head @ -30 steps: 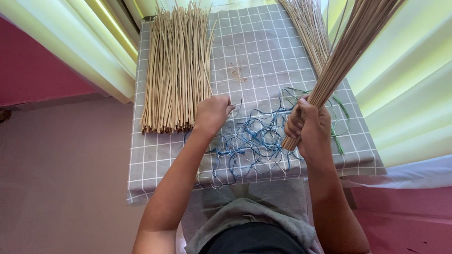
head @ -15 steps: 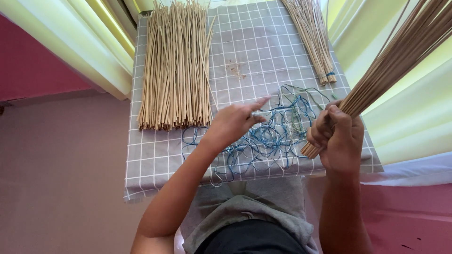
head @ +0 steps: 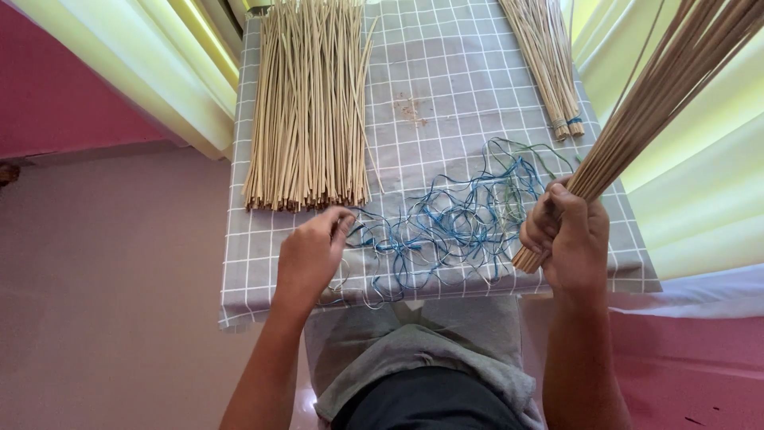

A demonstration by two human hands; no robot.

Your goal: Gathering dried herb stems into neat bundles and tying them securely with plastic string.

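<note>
Clenching a stick bundle (head: pixel 637 119), right hand (head: pixel 569 235); left hand (head: pixel 310 251) pinches blue strings (head: pixel 446 223).

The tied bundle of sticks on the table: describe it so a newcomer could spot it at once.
Start at the grey checked tablecloth and go to its far right edge. The tied bundle lies there, slim and bound near its end with blue string, whereas the loose pile of sticks on the left is wide and unbound.

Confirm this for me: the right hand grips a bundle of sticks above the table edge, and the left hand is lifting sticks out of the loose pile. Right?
Not quite. The right hand does grip a bundle of sticks, but the head view shows the left hand at the blue strings, its fingers pinching one. It is near the loose pile but lifts no sticks from it.
</note>
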